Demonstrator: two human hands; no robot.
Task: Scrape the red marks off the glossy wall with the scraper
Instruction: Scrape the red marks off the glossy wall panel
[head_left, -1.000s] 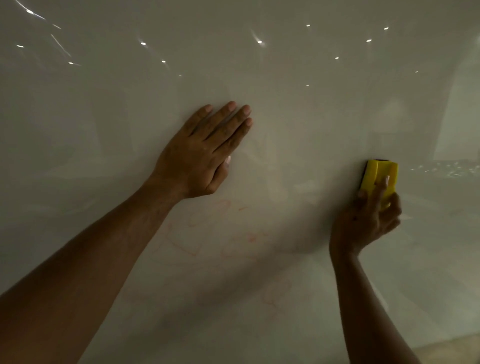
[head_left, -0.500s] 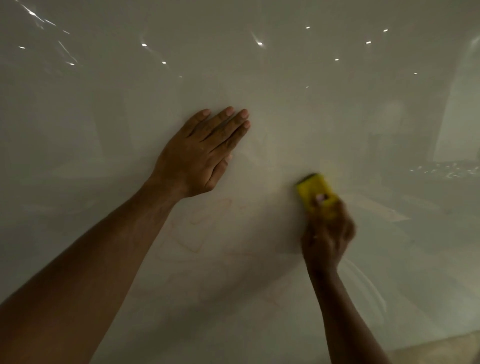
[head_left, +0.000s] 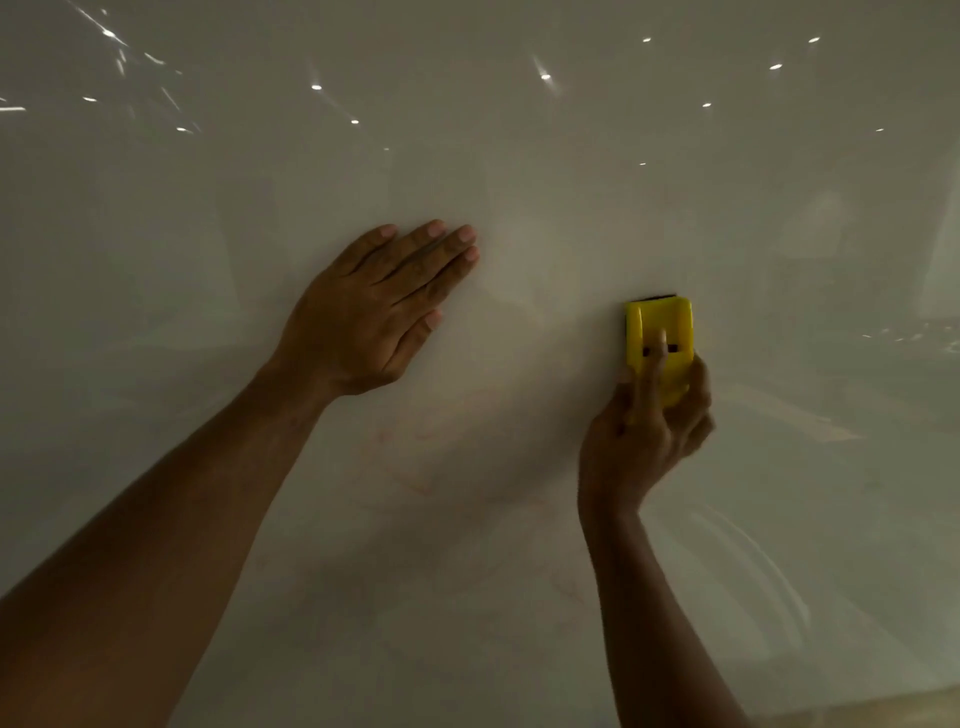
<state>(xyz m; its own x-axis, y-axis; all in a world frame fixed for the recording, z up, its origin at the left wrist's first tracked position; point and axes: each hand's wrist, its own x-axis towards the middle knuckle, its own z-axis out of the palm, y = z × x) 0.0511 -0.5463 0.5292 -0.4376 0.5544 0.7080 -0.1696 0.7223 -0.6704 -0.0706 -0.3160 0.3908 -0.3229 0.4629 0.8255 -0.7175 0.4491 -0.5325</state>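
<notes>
The yellow scraper stands upright against the glossy wall, its dark edge on top, right of the faint red marks. My right hand has its fingers clamped round its lower half. My left hand lies flat on the wall, fingers straight and close together.

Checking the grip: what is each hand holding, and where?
Right hand grips the scraper by its lower end. Left hand holds nothing, flat on the wall.
</notes>
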